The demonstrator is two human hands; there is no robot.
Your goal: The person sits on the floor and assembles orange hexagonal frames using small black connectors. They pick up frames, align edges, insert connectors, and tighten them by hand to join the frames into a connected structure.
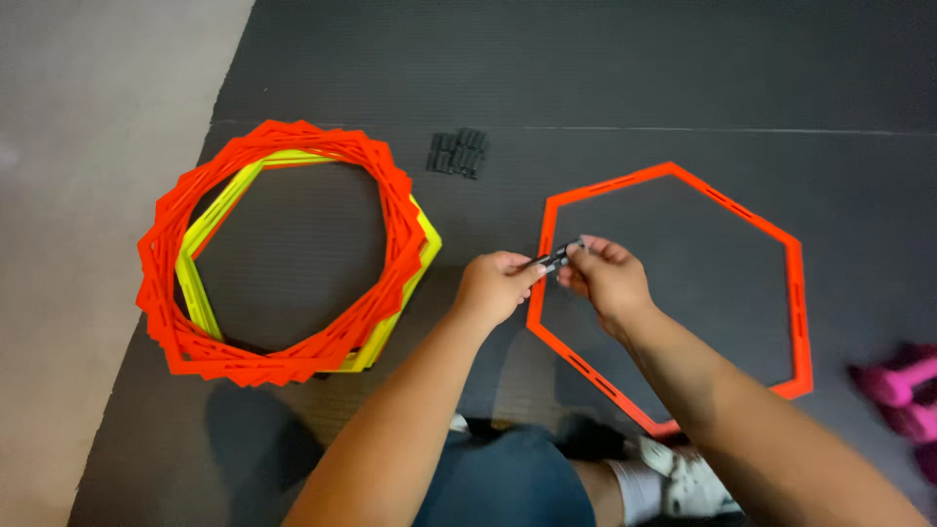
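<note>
Both the left hand [495, 285] and right hand [607, 277] pinched a small black connector clip [553, 260] above the orange hexagonal ring's [795, 293] nine-o'clock edge. Clipping it on appeared under way; alignment with the edge seemed needed next. Spare clips [458, 153] lay at twelve o'clock.

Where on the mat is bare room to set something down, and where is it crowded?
Bare: the dark mat beyond the small black clips, and inside the single orange hexagon. Crowded: the stacked hexagon rings on the left, the pink dumbbells at right, and the hexagon's near edge where both hands work.
</note>
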